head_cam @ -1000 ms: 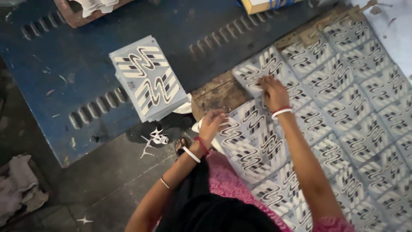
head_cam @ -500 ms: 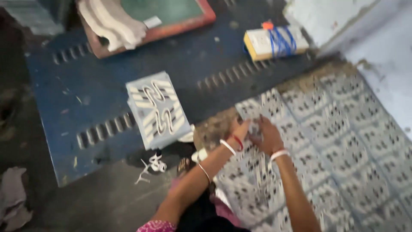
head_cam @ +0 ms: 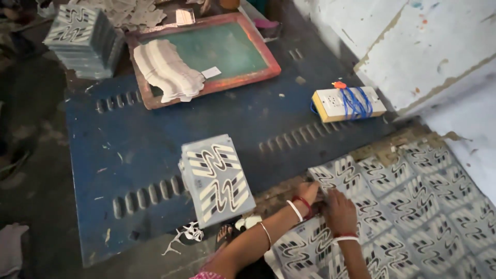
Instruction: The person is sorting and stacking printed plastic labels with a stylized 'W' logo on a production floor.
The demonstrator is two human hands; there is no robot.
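Note:
Grey printed sheets (head_cam: 413, 206) with black and white wavy patterns lie overlapping in rows on the floor at the right. My left hand (head_cam: 309, 192) and my right hand (head_cam: 338, 209) meet at the near corner of the leftmost printed sheet (head_cam: 338, 173), with their fingers curled on its edge. Both wrists wear bangles. A tilted stack of the same sheets (head_cam: 217, 178) sits on a blue metal panel (head_cam: 129, 144), just left of my left forearm.
A red-framed printing screen (head_cam: 227, 49) with white cut-out pieces (head_cam: 168, 70) lies at the back. Another stack of sheets (head_cam: 82, 33) stands top left. A yellow-and-white socket box (head_cam: 349, 103) wrapped in blue cord sits by the white wall (head_cam: 413, 41). A foot (head_cam: 225, 235) shows below.
The view has swung upward and back, bringing in the screen and the far stack. My two hands, apart one second ago, have come together on one sheet's corner.

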